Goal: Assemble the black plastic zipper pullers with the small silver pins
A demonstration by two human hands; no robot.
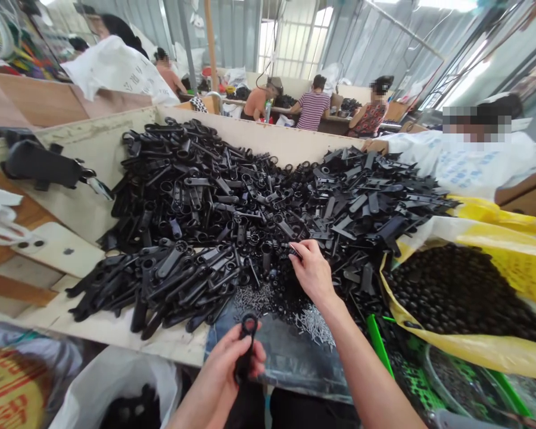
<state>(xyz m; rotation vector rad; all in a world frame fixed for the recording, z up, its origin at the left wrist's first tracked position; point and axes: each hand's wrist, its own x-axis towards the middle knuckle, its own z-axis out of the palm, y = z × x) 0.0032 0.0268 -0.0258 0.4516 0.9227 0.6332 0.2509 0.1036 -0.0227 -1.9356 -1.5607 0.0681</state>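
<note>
My left hand is low at the front, closed around a black plastic lever with a ring end that sticks up from my fingers. My right hand reaches forward into the big heap of black plastic parts and pinches a small black piece at its fingertips. A scatter of small silver screws lies just under my right wrist, on a dark sheet.
A yellow bag of small dark round pieces sits at right. A white phone and a black tool lie at left. A white bag hangs at the front. Several people work at tables behind; one in white sits at right.
</note>
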